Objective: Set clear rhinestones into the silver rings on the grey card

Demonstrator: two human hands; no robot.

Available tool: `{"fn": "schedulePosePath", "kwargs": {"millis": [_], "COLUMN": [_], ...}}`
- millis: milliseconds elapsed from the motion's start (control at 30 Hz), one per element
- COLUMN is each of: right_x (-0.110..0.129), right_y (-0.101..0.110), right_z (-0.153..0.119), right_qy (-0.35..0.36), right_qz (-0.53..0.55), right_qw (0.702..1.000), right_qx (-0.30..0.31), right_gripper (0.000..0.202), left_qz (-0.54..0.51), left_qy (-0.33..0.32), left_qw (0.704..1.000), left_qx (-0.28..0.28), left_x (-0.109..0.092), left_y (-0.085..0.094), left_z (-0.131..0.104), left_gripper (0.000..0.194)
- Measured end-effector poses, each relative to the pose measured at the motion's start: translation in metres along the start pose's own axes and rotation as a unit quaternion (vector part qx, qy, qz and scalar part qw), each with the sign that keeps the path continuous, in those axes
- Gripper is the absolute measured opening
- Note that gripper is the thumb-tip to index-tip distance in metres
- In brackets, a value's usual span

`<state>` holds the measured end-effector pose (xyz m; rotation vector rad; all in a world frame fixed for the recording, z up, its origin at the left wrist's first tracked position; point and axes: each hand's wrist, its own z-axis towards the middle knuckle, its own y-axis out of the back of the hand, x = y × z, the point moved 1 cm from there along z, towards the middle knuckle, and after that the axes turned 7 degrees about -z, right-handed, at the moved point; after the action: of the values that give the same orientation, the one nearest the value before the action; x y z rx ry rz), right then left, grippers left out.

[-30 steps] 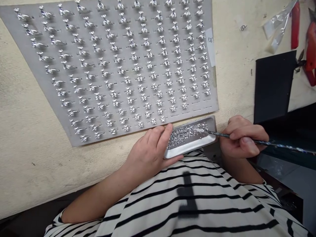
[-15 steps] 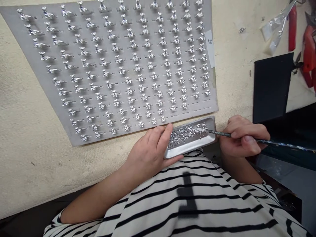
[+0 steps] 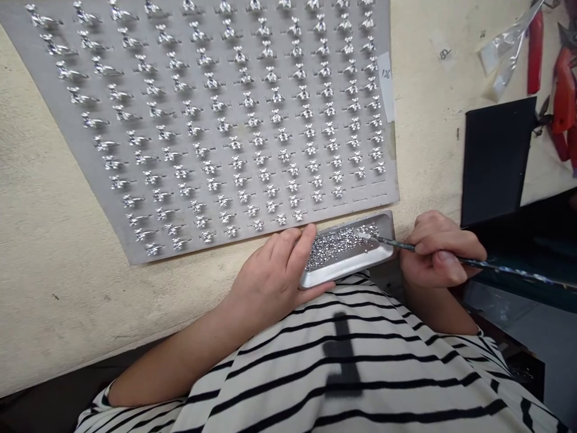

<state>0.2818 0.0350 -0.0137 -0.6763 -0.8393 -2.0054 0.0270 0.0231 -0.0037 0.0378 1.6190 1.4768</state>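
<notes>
My left hand [image 3: 274, 270] grips the left end of a small metal tray [image 3: 351, 270], its thumb and fingers around the rim. Many tiny sparkling stones [image 3: 333, 248] lie loose in the tray, mostly along its left and far side. My right hand [image 3: 442, 252] pinches a thin dark stick tool [image 3: 391, 242] with a pale tip. That tip points down among the stones at the tray's right part; whether a stone clings to it is too small to tell. Just beyond the tray lies a grey foam board [image 3: 387, 189] with rows of silver bear-shaped rings [image 3: 282, 136] set in slits.
A dark flat pad [image 3: 498, 159] lies to the right. Red-handled pliers [image 3: 563, 90] and a clear plastic bag [image 3: 507, 57] are at the upper right. A paper label [image 3: 386, 84] marked 126 sits on the board's right edge.
The right hand and its stick have shifted very slightly left, the tip still among the stones. The left hand keeps its grip on the tray. The view has moved a little.
</notes>
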Motion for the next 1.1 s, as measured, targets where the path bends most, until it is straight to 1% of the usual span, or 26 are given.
{"fn": "schedulePosePath", "kwargs": {"millis": [167,367,567,700,767,833,900,1000,1100], "right_x": [0.0,0.002,0.0,-0.001,-0.002,-0.001,0.0,0.001,-0.001], "right_y": [-0.002,-0.001,0.0,-0.001,-0.001,0.0,-0.001,-0.006,-0.017], "right_z": [0.002,0.002,0.001,0.0,0.003,0.011,0.025,0.056,0.091], "right_qy": [0.002,-0.007,-0.003,-0.001,0.009,0.029,0.048,0.03,0.013], "right_qz": [-0.009,0.0,-0.017,-0.022,-0.016,-0.014,-0.022,-0.038,-0.056], "right_qw": [0.999,1.0,1.0,1.0,0.999,0.998,0.995,0.995,0.996], "right_qx": [-0.036,-0.01,-0.006,-0.019,-0.038,-0.06,-0.079,-0.082,-0.074], "right_gripper": [0.021,0.019,0.021,0.023,0.024,0.026,0.027,0.023,0.023], "left_qz": [0.0,0.0,0.003,-0.001,-0.002,-0.004,-0.008,-0.012,-0.013], "left_qy": [0.0,0.0,-0.002,0.002,-0.001,0.0,0.007,0.017,0.015], "left_qw": [1.0,1.0,1.0,1.0,1.0,1.0,1.0,1.0,1.0], "left_qx": [0.0,0.002,0.0,0.004,-0.001,-0.006,-0.005,0.003,0.003], "left_x": [-0.001,0.0,0.0,0.0,0.0,-0.001,-0.001,-0.001,-0.001], "left_y": [0.001,0.001,0.001,0.001,0.001,0.0,0.0,-0.002,-0.003], "left_z": [0.0,0.001,0.001,0.001,0.0,-0.001,-0.001,-0.002,-0.003], "left_gripper": [0.079,0.078,0.078,0.079,0.079,0.078,0.077,0.079,0.08]}}
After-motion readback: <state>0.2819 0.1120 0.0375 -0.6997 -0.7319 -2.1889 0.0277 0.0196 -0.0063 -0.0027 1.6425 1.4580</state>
